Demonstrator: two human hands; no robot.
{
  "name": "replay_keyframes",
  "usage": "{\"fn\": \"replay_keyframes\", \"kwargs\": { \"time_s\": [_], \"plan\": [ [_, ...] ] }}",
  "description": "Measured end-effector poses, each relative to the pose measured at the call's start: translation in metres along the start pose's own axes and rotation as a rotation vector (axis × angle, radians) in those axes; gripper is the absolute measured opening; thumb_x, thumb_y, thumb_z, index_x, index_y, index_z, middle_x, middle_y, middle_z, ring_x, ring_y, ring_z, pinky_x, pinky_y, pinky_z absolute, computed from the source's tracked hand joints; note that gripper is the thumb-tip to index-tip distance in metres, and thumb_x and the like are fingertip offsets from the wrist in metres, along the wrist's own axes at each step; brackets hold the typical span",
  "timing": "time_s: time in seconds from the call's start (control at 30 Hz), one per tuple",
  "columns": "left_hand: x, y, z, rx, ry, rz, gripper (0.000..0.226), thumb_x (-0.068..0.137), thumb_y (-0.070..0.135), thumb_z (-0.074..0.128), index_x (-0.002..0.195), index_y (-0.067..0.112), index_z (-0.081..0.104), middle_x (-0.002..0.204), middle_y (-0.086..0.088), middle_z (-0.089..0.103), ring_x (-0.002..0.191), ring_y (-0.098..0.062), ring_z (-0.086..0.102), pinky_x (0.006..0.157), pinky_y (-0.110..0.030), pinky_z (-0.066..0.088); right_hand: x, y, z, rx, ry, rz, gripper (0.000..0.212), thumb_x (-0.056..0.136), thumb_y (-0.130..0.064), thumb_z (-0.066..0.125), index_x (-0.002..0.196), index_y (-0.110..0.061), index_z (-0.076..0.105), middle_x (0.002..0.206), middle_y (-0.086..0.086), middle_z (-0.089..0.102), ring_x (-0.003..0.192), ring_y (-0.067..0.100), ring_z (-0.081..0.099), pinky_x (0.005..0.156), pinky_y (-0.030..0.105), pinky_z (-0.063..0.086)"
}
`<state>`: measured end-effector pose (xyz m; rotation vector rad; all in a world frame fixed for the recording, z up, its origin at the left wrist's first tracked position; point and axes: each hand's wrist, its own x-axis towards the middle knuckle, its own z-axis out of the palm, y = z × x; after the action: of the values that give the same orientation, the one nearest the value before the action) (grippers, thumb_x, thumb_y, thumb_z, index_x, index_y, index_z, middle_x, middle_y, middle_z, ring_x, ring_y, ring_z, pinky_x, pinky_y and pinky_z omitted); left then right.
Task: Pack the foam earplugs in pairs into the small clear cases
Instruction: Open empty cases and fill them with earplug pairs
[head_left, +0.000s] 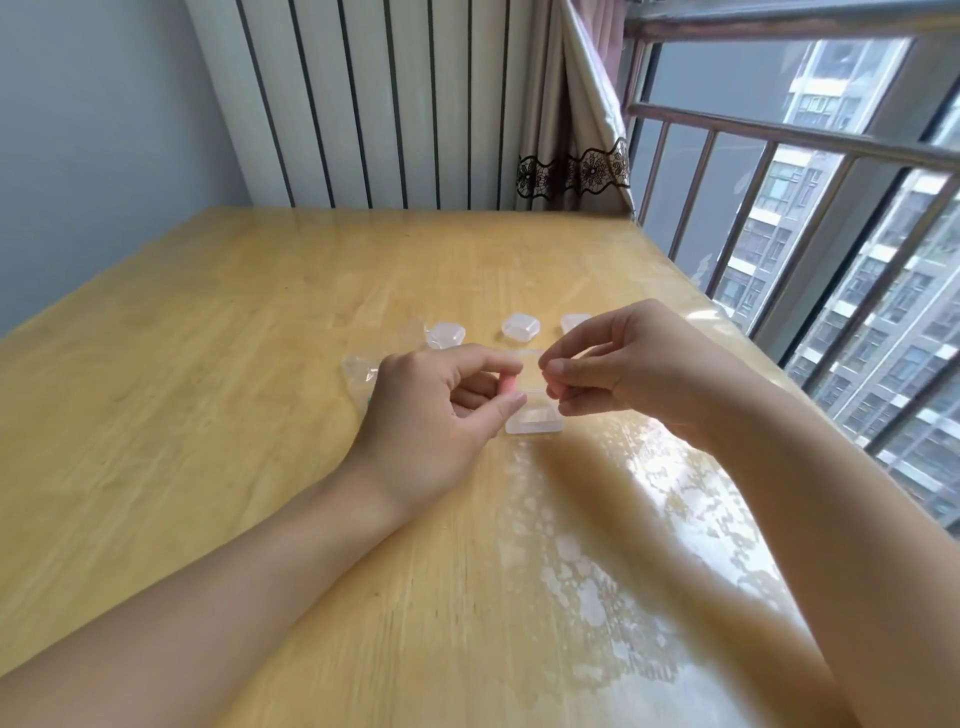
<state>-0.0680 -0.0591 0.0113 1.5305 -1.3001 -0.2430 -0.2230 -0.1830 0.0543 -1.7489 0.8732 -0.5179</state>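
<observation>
Two hands pinching pink earplug in fingers over open case, frame centre; we're risking foam springing out, light case skidding.

Glossy wooden table; clear plastic cases; pink foam earplug.

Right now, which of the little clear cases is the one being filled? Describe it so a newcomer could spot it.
On the wooden table, look between the left hand and right hand. The open case sits just below their fingertips. Unlike the closed cases lined up behind, its lid stands up and it lies nearest the person.
</observation>
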Motion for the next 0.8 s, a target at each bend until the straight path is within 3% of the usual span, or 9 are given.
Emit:
{"fn": "replay_keyframes", "kwargs": {
  "time_s": [0.13,0.27,0.4,0.53,0.6,0.7,0.8],
  "plan": [
    [-0.0006,-0.0008,0.0015,-0.012,-0.067,0.000,0.035,0.079,0.001,0.081,0.111,0.016,0.076,0.088,0.005,0.076,0.082,-0.002,0.072,0.074,-0.007,0.053,-0.0017,-0.0005,-0.0027,-0.049,-0.050,0.035,0.015,0.078,0.003,0.082,0.092,-0.002,0.078,0.085,0.018,0.078,0.078,0.027,0.079,0.088,0.038,0.062],
    [0.0008,-0.0012,0.0023,0.069,-0.084,0.044,0.031,0.081,-0.002,0.077,0.107,0.015,0.077,0.087,0.005,0.073,0.079,-0.005,0.069,0.066,-0.008,0.052,-0.0015,0.0001,-0.0012,-0.126,-0.052,0.007,0.018,0.077,0.006,0.082,0.093,-0.002,0.078,0.087,0.019,0.079,0.077,0.030,0.079,0.087,0.043,0.063],
    [0.0027,-0.0048,0.0054,0.182,-0.108,0.099,0.022,0.078,0.003,0.081,0.095,0.016,0.078,0.097,0.007,0.067,0.071,-0.010,0.066,0.061,-0.022,0.055,0.0006,0.0029,-0.0020,-0.184,-0.071,0.004,0.018,0.076,0.006,0.082,0.092,-0.003,0.078,0.086,0.018,0.079,0.077,0.030,0.079,0.086,0.047,0.063],
    [0.0047,-0.0072,0.0074,0.226,-0.111,0.086,0.028,0.077,0.006,0.081,0.100,0.021,0.077,0.092,0.012,0.068,0.063,-0.013,0.062,0.062,-0.011,0.044,0.0032,0.0057,-0.0010,-0.330,-0.052,-0.052,0.015,0.079,0.000,0.081,0.092,-0.006,0.077,0.079,0.012,0.079,0.069,0.024,0.078,0.080,0.049,0.064],
    [0.0057,-0.0075,0.0070,0.208,-0.110,0.072,0.035,0.077,0.006,0.081,0.106,0.024,0.075,0.086,0.014,0.069,0.059,-0.014,0.060,0.061,-0.010,0.042,0.0046,0.0062,0.0001,-0.432,-0.039,-0.117,0.010,0.080,-0.006,0.082,0.088,-0.010,0.078,0.076,0.008,0.078,0.063,0.017,0.074,0.070,0.042,0.065],
    [0.0068,-0.0080,0.0074,0.208,-0.114,0.068,0.024,0.077,0.008,0.081,0.089,0.028,0.073,0.084,0.013,0.069,0.057,-0.013,0.060,0.060,-0.015,0.042,0.0052,0.0064,0.0021,-0.530,-0.030,-0.193,0.010,0.079,-0.017,0.085,0.086,-0.016,0.079,0.080,0.003,0.078,0.063,0.011,0.066,0.059,0.026,0.056],
    [0.0061,-0.0087,0.0094,0.223,-0.124,0.070,0.020,0.076,0.009,0.082,0.082,0.027,0.075,0.083,0.012,0.067,0.060,-0.012,0.062,0.061,-0.017,0.044,0.0066,0.0084,0.0028,-0.629,-0.038,-0.220,0.012,0.079,-0.024,0.085,0.089,-0.018,0.080,0.081,0.002,0.075,0.068,0.015,0.064,0.056,0.019,0.047]
  ]
}}
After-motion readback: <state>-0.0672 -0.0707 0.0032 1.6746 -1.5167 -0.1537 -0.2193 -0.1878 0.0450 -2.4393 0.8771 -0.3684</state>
